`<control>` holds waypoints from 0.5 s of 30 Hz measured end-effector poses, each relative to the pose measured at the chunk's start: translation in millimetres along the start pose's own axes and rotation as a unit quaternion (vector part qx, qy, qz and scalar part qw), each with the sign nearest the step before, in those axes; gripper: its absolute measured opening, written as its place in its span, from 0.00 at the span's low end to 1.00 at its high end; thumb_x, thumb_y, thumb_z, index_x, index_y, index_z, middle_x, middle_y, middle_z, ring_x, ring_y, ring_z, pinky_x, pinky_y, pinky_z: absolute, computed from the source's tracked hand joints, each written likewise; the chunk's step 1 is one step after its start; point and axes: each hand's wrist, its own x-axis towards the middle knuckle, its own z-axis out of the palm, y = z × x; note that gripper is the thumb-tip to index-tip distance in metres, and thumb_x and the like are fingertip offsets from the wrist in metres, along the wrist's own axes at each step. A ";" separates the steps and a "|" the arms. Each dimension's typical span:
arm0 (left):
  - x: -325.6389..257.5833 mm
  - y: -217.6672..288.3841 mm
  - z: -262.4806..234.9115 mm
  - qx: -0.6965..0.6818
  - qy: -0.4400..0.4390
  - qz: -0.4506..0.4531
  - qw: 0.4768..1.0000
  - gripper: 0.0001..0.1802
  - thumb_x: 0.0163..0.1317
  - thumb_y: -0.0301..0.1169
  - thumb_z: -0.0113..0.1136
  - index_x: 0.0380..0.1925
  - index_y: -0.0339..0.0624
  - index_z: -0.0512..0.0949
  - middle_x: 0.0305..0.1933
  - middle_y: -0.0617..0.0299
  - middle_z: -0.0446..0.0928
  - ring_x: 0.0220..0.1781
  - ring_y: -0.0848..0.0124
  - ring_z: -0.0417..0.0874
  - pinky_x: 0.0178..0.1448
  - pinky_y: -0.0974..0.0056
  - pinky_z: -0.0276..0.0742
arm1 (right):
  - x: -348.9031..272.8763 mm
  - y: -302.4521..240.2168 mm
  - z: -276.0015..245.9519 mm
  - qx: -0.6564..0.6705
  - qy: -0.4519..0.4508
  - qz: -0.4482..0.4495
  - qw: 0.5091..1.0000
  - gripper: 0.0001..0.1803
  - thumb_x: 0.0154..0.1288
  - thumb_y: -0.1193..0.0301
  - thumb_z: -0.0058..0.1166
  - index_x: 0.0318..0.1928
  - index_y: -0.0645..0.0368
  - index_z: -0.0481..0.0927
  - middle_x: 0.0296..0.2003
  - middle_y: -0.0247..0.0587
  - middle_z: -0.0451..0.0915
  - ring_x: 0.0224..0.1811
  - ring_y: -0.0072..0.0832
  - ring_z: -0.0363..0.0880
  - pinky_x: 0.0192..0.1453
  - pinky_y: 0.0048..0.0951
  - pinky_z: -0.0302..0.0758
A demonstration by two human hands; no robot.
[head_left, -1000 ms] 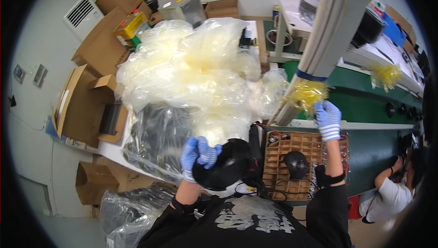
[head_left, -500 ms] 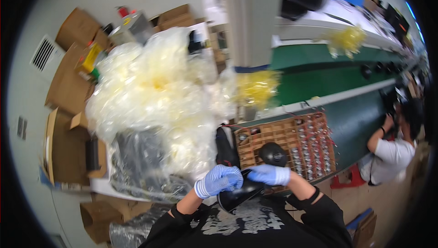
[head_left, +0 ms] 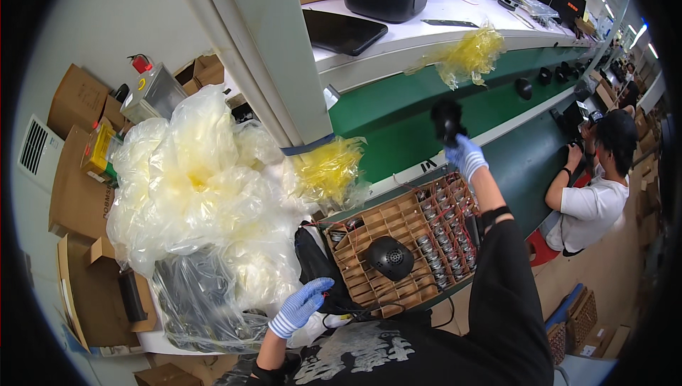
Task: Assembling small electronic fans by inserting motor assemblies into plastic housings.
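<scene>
In the head view, the right hand, fingers bent, grips the lower end of a black part over the near edge of the green belt; the part's shape is blurred. The left hand, half-curled, is off the divider tray's near left corner; I cannot tell whether it holds anything. A black dome hides some compartments.

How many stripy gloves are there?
2 stripy gloves: one on the left hand, low in the view; one on the right hand, holding a black part.
</scene>
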 end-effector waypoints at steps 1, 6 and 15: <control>-1.3 -6.0 1.1 -0.002 0.006 -0.004 1.000 0.26 0.68 0.38 0.46 0.62 0.33 0.61 0.60 0.51 0.70 0.61 0.63 0.71 0.62 0.63 0.65 | -5.4 -12.0 15.6 0.040 0.015 -0.032 0.999 0.23 0.65 0.59 0.48 0.53 0.63 0.68 0.46 0.51 0.76 0.47 0.40 0.78 0.44 0.39 0.80; -11.3 -26.7 6.6 -0.202 0.012 -0.026 0.979 0.25 0.68 0.37 0.47 0.60 0.32 0.62 0.59 0.51 0.70 0.61 0.64 0.71 0.62 0.64 0.66 | -22.5 3.2 7.3 -0.047 0.028 -0.017 0.998 0.24 0.65 0.57 0.49 0.53 0.63 0.70 0.45 0.47 0.77 0.46 0.35 0.77 0.48 0.33 0.76; -20.3 -42.5 5.2 -0.222 0.020 -0.031 0.974 0.24 0.69 0.35 0.46 0.60 0.31 0.62 0.57 0.50 0.72 0.56 0.65 0.74 0.60 0.64 0.68 | -247.9 122.6 68.8 -0.715 -0.257 -0.223 0.610 0.55 0.35 0.51 0.70 0.63 0.58 0.58 0.59 0.57 0.61 0.59 0.49 0.64 0.63 0.45 0.63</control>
